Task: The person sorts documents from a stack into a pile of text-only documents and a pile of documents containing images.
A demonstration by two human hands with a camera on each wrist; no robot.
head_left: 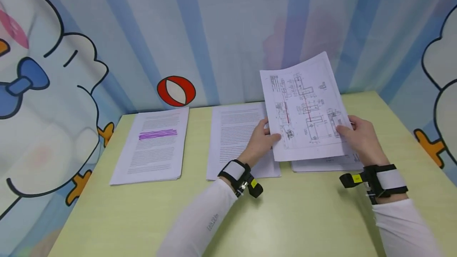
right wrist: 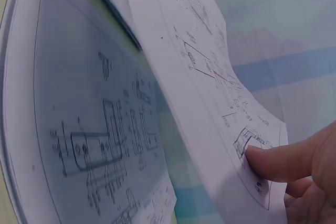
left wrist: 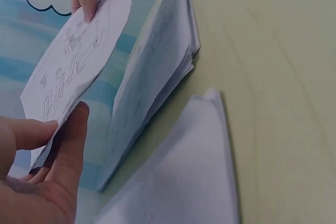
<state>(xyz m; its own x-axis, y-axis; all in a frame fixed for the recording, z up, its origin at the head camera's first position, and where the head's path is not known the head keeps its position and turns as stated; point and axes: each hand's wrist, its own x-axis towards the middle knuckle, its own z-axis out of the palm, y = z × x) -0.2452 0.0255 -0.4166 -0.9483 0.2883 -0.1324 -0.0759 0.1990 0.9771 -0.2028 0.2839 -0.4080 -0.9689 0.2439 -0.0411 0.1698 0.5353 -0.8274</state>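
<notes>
Both hands hold up a sheet of paper (head_left: pixel 303 106) printed with a technical drawing that has red lines on it. My left hand (head_left: pixel 262 140) pinches its lower left edge, thumb in front and fingers behind. At the lower right edge, my right hand (head_left: pixel 364 136) grips it the same way, the thumb (right wrist: pixel 281 161) pressing on the printed face. The sheet tilts toward me and bends slightly. Below it lies a stack of drawing sheets (right wrist: pixel 68 103), mostly hidden by the raised sheet in the head view.
A stack of text pages (head_left: pixel 232 142) lies in the middle of the table, partly behind the left hand. Farther left is another text stack (head_left: pixel 153 158) with a purple highlighted band (head_left: pixel 158 134). A striped curtain (head_left: pixel 228 31) hangs at the table's (head_left: pixel 285 217) back edge.
</notes>
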